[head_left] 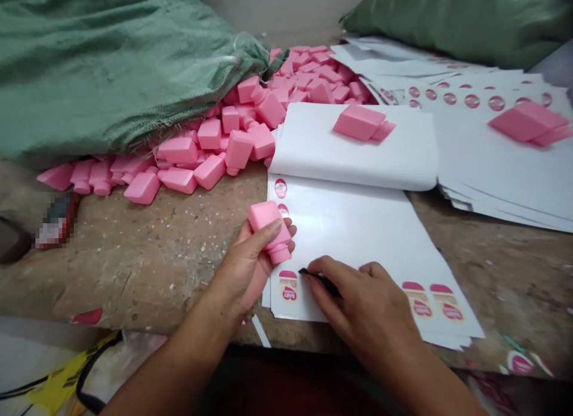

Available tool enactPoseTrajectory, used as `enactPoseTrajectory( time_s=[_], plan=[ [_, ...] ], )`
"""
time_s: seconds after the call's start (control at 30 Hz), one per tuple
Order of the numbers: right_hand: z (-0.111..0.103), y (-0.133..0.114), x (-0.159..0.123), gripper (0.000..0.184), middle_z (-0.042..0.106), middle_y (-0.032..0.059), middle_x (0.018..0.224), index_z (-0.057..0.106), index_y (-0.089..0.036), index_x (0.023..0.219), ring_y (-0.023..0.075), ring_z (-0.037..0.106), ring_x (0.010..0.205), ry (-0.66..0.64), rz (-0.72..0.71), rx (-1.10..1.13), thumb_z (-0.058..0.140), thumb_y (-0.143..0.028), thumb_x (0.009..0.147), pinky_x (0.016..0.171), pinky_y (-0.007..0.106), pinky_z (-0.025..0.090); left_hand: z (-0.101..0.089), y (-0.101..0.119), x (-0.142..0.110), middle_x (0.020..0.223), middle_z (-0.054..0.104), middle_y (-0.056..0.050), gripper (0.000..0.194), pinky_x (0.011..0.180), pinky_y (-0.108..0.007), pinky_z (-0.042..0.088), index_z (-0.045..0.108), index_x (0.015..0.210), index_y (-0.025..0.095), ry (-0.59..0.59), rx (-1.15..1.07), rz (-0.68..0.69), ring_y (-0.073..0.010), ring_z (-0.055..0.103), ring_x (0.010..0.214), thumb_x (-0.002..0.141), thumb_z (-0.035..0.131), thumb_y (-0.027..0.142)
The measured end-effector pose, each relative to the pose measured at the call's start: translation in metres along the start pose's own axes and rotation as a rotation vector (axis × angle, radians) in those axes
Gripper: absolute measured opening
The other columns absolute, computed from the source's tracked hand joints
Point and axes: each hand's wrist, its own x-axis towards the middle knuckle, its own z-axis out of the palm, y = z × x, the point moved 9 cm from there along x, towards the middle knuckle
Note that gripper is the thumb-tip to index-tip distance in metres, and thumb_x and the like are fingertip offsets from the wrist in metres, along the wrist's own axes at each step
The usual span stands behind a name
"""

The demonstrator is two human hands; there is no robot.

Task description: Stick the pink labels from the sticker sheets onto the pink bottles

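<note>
My left hand (250, 258) is closed round a small pink plastic bottle (270, 228), held just above the left edge of a white sticker sheet (358, 237). My right hand (362, 302) pinches a thin black tool (319, 280); its tip rests on the sheet beside a pink label sticker (289, 286). Two more pink labels (432, 299) sit near the sheet's lower right corner. The upper half of the sheet is folded back, with a pink bottle (362, 122) lying on it.
A heap of pink bottles (250, 123) spills from a green woven sack (107, 70) at the back left. Stacks of sticker sheets (483, 141) lie at the right, one bottle (528, 122) on top. A second green sack (461, 16) is behind. The worn table's front edge (147, 326) is near me.
</note>
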Motion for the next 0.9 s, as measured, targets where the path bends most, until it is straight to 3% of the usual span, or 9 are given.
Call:
enactPoseTrajectory(
  time_s=[0.13, 0.27, 0.37, 0.47, 0.57, 0.67, 0.77, 0.83, 0.9],
  plan=[
    [0.005, 0.005, 0.001, 0.021, 0.065, 0.0001, 0.054, 0.065, -0.022, 0.081, 0.0203, 0.047, 0.045, -0.050, 0.037, 0.054, 0.048, -0.025, 0.092, 0.049, 0.029, 0.034, 0.002, -0.001, 0.001, 0.104, 0.069, -0.010, 0.030, 0.085, -0.031, 0.052, 0.056, 0.117, 0.012, 0.017, -0.004, -0.003, -0.0169, 0.067, 0.091, 0.087, 0.062, 0.010],
    [0.017, 0.022, -0.005, 0.018, 0.073, -0.0005, 0.069, 0.067, -0.025, 0.087, 0.0208, 0.058, 0.054, -0.179, 0.173, 0.240, 0.052, -0.033, 0.091, 0.049, 0.029, 0.041, 0.000, -0.001, 0.002, 0.101, 0.070, -0.010, 0.028, 0.084, -0.031, 0.052, 0.058, 0.115, 0.012, 0.034, -0.009, -0.003, -0.0168, 0.067, 0.089, 0.088, 0.061, 0.009],
    [0.017, 0.024, -0.013, 0.028, 0.076, 0.0031, 0.075, 0.071, -0.023, 0.105, 0.0237, 0.061, 0.056, -0.183, 0.204, 0.222, 0.051, -0.036, 0.091, 0.051, 0.033, 0.045, -0.001, -0.001, 0.002, 0.100, 0.070, -0.011, 0.022, 0.083, -0.031, 0.052, 0.061, 0.110, 0.011, 0.024, -0.010, -0.008, -0.0171, 0.067, 0.087, 0.088, 0.060, 0.011],
    [0.014, 0.011, -0.022, 0.038, 0.075, 0.0056, 0.071, 0.071, -0.022, 0.120, 0.0255, 0.061, 0.054, -0.247, 0.151, 0.229, 0.058, -0.037, 0.087, 0.053, 0.037, 0.048, -0.001, 0.000, 0.003, 0.100, 0.070, -0.011, 0.017, 0.083, -0.031, 0.052, 0.064, 0.105, 0.010, 0.008, -0.013, -0.011, -0.0170, 0.067, 0.087, 0.088, 0.060, 0.013],
    [0.010, -0.006, -0.030, 0.040, 0.076, 0.0032, 0.076, 0.071, -0.030, 0.121, 0.0238, 0.067, 0.064, -0.407, 0.151, 0.523, 0.069, -0.036, 0.081, 0.061, 0.035, 0.054, -0.002, 0.001, 0.005, 0.101, 0.070, -0.011, 0.015, 0.081, -0.030, 0.052, 0.065, 0.101, 0.009, 0.008, 0.009, -0.019, -0.0167, 0.067, 0.086, 0.088, 0.059, 0.014],
    [-0.004, -0.012, -0.028, 0.027, 0.075, -0.0003, 0.086, 0.075, -0.034, 0.107, 0.0188, 0.070, 0.074, -0.497, 0.202, 0.913, 0.072, -0.036, 0.080, 0.066, 0.027, 0.056, -0.001, 0.003, 0.004, 0.102, 0.070, -0.010, 0.017, 0.080, -0.030, 0.052, 0.065, 0.101, 0.010, 0.004, 0.049, 0.002, -0.0168, 0.066, 0.086, 0.084, 0.062, 0.012],
    [-0.025, 0.013, -0.013, 0.008, 0.071, 0.0002, 0.079, 0.075, -0.028, 0.083, 0.0169, 0.067, 0.073, -0.273, 0.342, 0.983, 0.072, -0.034, 0.079, 0.063, 0.024, 0.053, 0.004, 0.007, -0.006, 0.106, 0.069, -0.010, 0.030, 0.078, -0.030, 0.051, 0.063, 0.107, 0.013, -0.028, 0.141, 0.064, -0.0188, 0.066, 0.090, 0.077, 0.068, 0.010],
    [-0.036, 0.034, -0.009, 0.011, 0.065, 0.0000, 0.071, 0.069, -0.024, 0.072, 0.0157, 0.062, 0.066, -0.068, 0.462, 0.954, 0.072, -0.034, 0.077, 0.056, 0.023, 0.049, 0.011, 0.003, -0.019, 0.110, 0.069, -0.010, 0.041, 0.077, -0.030, 0.051, 0.060, 0.113, 0.015, -0.069, 0.201, 0.065, -0.0212, 0.066, 0.094, 0.074, 0.071, 0.011],
    [-0.038, 0.044, -0.010, 0.014, 0.061, -0.0015, 0.065, 0.066, -0.023, 0.070, 0.0141, 0.057, 0.059, 0.050, 0.550, 0.977, 0.073, -0.034, 0.076, 0.050, 0.022, 0.046, 0.018, -0.007, -0.034, 0.113, 0.068, -0.010, 0.044, 0.077, -0.032, 0.052, 0.057, 0.117, 0.018, -0.126, 0.207, 0.023, -0.0224, 0.066, 0.096, 0.076, 0.072, 0.014]
  ],
)
